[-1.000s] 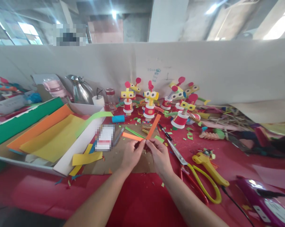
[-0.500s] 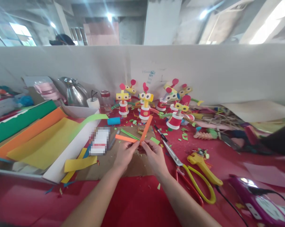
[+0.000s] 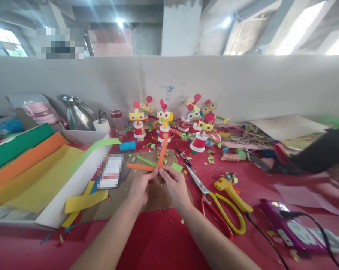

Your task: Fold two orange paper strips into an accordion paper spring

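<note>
The left hand (image 3: 139, 185) pinched the orange strips (image 3: 141, 167) where they met, their free ends fanning beyond the fingertips. Seemingly light, bendable and easily creased, they suited a flat hold there. The right hand (image 3: 176, 183) pinched that corner too, scissors (image 3: 197, 180) right of its fingers.

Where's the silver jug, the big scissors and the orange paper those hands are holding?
Silver jug (image 3: 77, 117): head view, on its body.
Scissors (image 3: 198, 181): head view, metal blade.
Orange paper (image 3: 163, 152): head view, on its farther strip.
</note>
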Demonstrator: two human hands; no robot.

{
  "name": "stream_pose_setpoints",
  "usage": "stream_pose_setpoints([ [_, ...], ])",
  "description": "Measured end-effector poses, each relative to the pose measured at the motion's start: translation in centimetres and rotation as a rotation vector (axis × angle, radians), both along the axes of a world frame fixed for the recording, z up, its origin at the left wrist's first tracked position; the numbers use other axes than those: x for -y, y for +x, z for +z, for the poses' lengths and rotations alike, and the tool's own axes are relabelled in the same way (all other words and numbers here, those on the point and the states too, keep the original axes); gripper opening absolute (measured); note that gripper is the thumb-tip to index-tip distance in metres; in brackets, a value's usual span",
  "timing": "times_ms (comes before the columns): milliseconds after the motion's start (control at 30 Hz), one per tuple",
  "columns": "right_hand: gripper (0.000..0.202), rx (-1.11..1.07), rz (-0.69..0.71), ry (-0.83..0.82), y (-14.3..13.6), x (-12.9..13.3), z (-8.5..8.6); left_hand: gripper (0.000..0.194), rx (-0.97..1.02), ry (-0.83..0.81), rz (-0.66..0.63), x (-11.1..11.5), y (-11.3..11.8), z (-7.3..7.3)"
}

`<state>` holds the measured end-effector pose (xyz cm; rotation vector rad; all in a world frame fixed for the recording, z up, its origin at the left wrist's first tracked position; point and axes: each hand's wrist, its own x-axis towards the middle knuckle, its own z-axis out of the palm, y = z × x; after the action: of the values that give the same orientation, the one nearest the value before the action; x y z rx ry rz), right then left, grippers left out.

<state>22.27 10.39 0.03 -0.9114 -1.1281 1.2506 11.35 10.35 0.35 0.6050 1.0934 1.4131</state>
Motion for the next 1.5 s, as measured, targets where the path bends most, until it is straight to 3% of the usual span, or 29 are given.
stream_pose_setpoints([
  [133,0.009,0.065,-0.046,0.015,0.3,-0.1,0.6,0.025,0.038,-0.043,-0.071,0.0,-0.7,0.0],
  [300,0.020,-0.025,0.005,-0.044,0.8,-0.2,1.1,0.025,-0.064,-0.003,-0.218,0.4,-0.3,0.4],
  [533,0.026,-0.117,-0.174,-0.158,2.6,-1.9,1.0,0.024,-0.387,0.114,-0.251,0.3,-0.3,0.5],
  [667,0.024,-0.225,-0.301,-0.169,4.4,-3.2,1.3,0.021,-0.462,0.085,-0.260,0.3,-0.3,0.6],
  [733,0.023,-0.337,-0.372,-0.163,5.1,-3.5,1.6,0.019,-0.421,0.035,-0.234,0.2,-0.4,0.6],
  [833,0.022,-0.435,-0.403,-0.149,5.1,-3.4,1.7,0.012,-0.197,-0.058,-0.170,-0.1,-0.6,0.6],
  [900,0.019,-0.350,-0.305,-0.174,4.3,-2.9,1.6,0.010,-0.002,-0.148,-0.134,-0.3,-0.8,0.7],
  [967,0.019,-0.178,-0.122,-0.174,3.1,-2.2,1.2,0.011,0.158,-0.222,-0.130,-0.4,-0.9,0.9],
  [1067,0.033,0.087,0.040,0.028,1.6,-1.0,0.8,0.012,0.308,-0.233,-0.142,-0.3,-0.9,1.1],
  [1267,0.013,0.436,-0.134,0.463,1.0,-0.2,0.5,0.010,0.382,-0.273,-0.145,0.0,-0.8,1.5],
  [1500,0.009,0.518,-0.174,0.623,1.3,0.2,0.5,0.009,0.463,-0.284,-0.219,0.4,-0.5,1.3],
])
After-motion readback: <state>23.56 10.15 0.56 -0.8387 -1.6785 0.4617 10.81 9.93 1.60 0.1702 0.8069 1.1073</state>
